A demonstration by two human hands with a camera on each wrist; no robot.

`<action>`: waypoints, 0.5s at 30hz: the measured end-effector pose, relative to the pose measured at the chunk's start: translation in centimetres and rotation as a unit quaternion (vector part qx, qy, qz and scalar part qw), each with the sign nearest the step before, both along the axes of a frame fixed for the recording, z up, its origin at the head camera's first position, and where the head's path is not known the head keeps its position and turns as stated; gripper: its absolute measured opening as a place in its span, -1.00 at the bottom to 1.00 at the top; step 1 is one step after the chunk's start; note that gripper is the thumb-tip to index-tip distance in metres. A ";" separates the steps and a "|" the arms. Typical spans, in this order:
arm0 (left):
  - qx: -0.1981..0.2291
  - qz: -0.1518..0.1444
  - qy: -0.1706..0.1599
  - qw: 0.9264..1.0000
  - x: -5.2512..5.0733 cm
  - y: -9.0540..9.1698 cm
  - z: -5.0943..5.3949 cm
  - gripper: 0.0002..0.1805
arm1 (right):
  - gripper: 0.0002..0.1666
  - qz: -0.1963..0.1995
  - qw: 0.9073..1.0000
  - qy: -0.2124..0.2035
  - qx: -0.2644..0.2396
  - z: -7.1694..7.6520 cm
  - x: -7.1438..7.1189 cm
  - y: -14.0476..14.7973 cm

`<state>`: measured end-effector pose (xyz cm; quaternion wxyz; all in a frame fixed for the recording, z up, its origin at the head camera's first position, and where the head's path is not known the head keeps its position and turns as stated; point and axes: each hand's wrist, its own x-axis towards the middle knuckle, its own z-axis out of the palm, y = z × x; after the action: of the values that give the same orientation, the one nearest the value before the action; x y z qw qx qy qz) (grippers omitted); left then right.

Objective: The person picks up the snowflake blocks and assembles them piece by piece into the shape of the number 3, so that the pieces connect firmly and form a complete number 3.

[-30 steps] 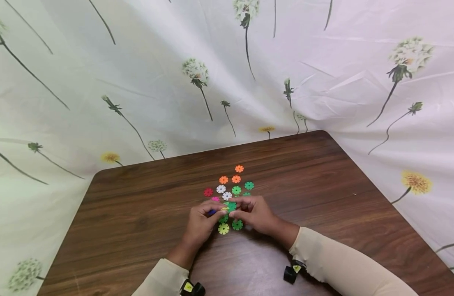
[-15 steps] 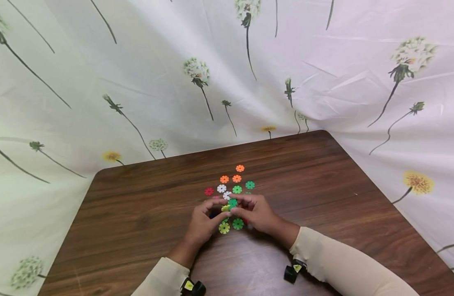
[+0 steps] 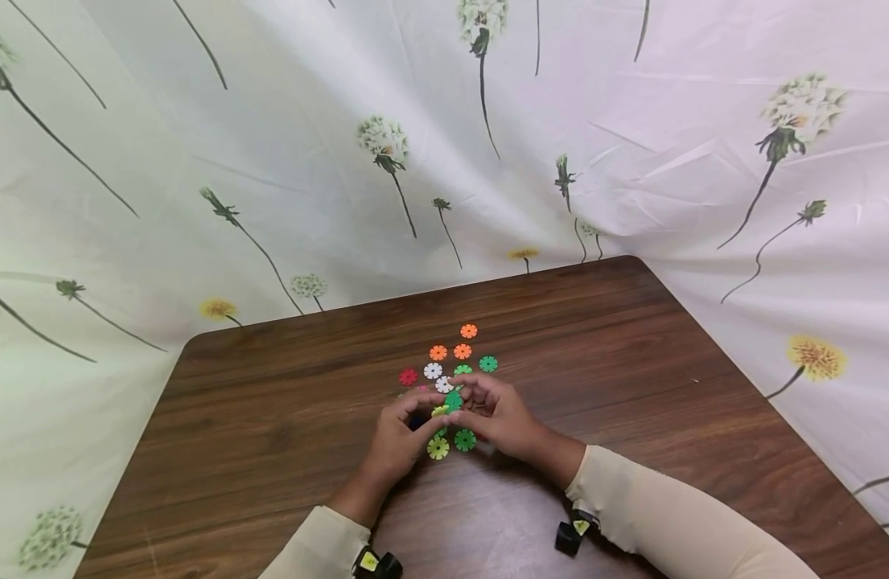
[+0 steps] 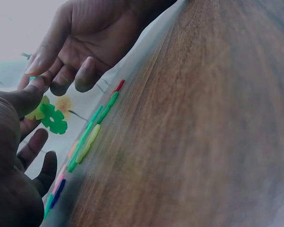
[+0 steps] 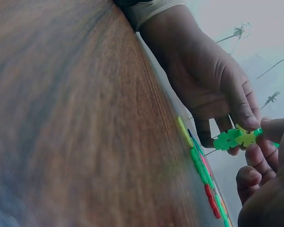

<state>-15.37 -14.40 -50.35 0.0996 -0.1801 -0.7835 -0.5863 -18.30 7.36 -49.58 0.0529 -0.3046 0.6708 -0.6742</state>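
Above the table, both hands pinch a small cluster of slotted discs. In the head view its yellow disc is by the left fingertips and a green disc stands between the hands. The left hand pinches the yellow part between thumb and fingers. The right hand meets it from the right, its thumb and a finger on another green piece. In the left wrist view a green disc overlaps the yellow one. The right wrist view shows the yellow disc between green ones; fingertips hide some edges.
Loose discs lie flat on the brown table: orange, white, red, green and yellow, several of them close under the hands. A flower-printed cloth hangs behind the table.
The right index finger has lifted and bent slightly away from the cluster. The green disc between the hands has turned to face the head camera more. Both hands have stayed nearly in place.
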 end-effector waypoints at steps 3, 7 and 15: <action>-0.010 0.003 0.009 1.000 0.0 0.0 0.0 -0.72 | -0.55 -0.009 1.000 -0.002 -0.015 0.0 -0.1 -0.1; -0.019 0.004 0.011 1.000 0.0 0.0 0.0 -0.73 | -0.68 -0.013 1.000 0.005 -0.016 -0.1 0.0 0.0; -0.027 0.015 0.002 1.000 0.2 0.0 0.1 -0.71 | -0.78 -0.013 1.000 0.000 -0.005 -0.1 0.1 0.2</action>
<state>-15.18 -14.35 -50.23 0.1052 -0.1725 -0.8011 -0.5634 -18.15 7.56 -49.64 0.0431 -0.2961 0.6710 -0.6784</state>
